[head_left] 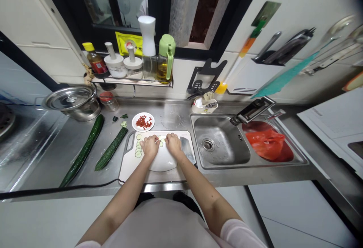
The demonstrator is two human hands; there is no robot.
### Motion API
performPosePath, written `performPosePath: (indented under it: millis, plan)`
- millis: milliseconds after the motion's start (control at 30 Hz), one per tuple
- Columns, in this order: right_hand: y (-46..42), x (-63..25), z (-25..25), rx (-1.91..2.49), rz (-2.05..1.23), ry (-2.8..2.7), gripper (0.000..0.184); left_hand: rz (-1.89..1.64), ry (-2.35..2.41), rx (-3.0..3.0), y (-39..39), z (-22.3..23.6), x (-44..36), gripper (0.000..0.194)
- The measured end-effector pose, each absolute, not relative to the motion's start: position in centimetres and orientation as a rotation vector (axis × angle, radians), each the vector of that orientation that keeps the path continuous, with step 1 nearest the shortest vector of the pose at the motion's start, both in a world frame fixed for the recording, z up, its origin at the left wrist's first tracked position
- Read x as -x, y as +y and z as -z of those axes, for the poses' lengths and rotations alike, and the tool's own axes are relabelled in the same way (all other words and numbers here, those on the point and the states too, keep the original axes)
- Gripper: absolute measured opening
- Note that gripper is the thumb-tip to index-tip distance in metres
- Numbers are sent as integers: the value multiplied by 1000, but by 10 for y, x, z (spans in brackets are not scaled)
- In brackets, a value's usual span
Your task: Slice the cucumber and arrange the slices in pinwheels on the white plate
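Both hands are over a white cutting board (130,170) at the counter's front. My left hand (150,146) has its fingertips pinched at thin pale-green cucumber slices (161,143). Facing it, my right hand (173,144) pinches at the same slices from the other side; the fingers partly cover them. Below the hands, between my wrists, a white plate (163,164) rests on the board. A column of overlapping cucumber slices (138,150) lies along the board's left side. The broad blade of a knife (186,148) lies at the right, partly behind my right hand.
A whole cucumber (85,147) and a cut cucumber (111,149) lie left of the board. Behind it sits a small plate (135,127) of red bits. The sink (224,157) is at the right, a lidded pot (82,108) at the back left. A black cord (70,190) runs along the front edge.
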State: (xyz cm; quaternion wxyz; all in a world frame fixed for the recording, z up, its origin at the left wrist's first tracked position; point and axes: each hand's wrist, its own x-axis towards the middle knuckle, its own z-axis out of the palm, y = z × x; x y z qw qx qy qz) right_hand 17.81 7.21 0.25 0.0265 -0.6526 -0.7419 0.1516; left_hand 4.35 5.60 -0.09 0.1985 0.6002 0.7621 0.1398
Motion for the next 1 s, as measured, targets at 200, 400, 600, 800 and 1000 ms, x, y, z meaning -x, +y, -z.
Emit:
performPosePath:
  millis: [200,400,600,800,1000]
  plan:
    - [73,-177,-3,2013,-477,-2305,18,-396,2127,-1687,55,1,-43,17]
    - [75,-177,-3,2018,-486,-2323,18,-407,2121,-1710,54,3,-42,17]
    - [76,-177,-3,2023,-487,-2335,19,-395,2125,-1705,54,1,-43,17]
    - [75,-178,-6,2012,-501,-2355,19,-366,2136,-1685,54,-2,-44,16]
    - [66,-180,-10,1962,-493,-2325,21,-354,2136,-1721,52,-5,-45,18]
